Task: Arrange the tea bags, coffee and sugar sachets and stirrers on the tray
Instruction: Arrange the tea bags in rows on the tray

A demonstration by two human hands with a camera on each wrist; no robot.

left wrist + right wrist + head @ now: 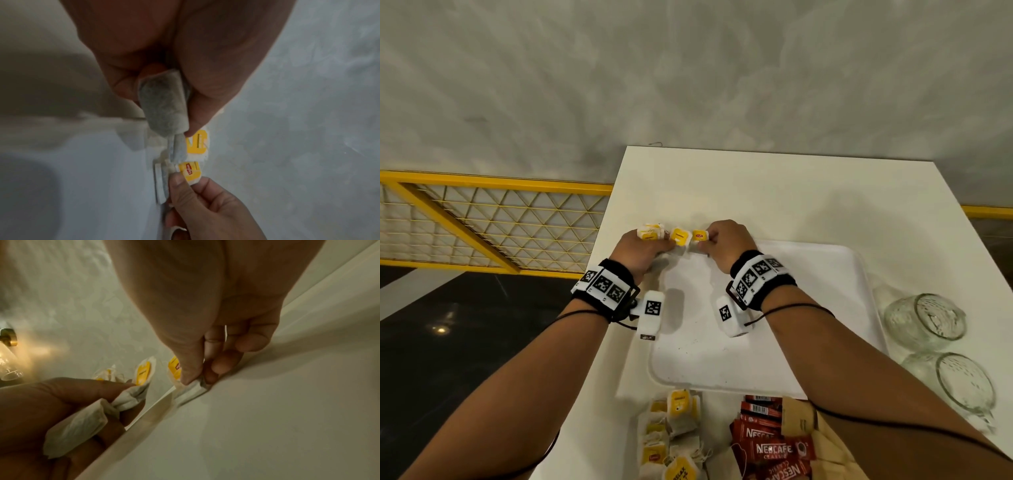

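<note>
At the far left corner of the tray [825,274], both hands meet over its rim. The left hand [640,251] grasps a bunch of tea bags [652,232]; the thumb and fingers [205,91] close round the grey-white pouches, and the yellow tags stick out past the fingertips. The right hand [726,243] pinches one tea bag [700,236] between thumb and fingertips [220,365], its pouch pressed against the inner edge of the tray rim, its yellow tag with a red mark pointing toward the left hand. The bag in the right hand sits just beside the nearest tag of the left hand's bunch; whether they touch I cannot tell.

Near the left forearm, toward the person, a heap of loose tea bags [671,431] lies on the table [756,192], just off the near edge of the tray. Beside that heap, under the right forearm, lie red coffee sachets [774,448] and some brown paper [801,421]. To the right of the right arm, past the tray, two glass jars [928,322] lie on their sides. Both wrists wear black bands with white marker blocks [606,284].
</note>
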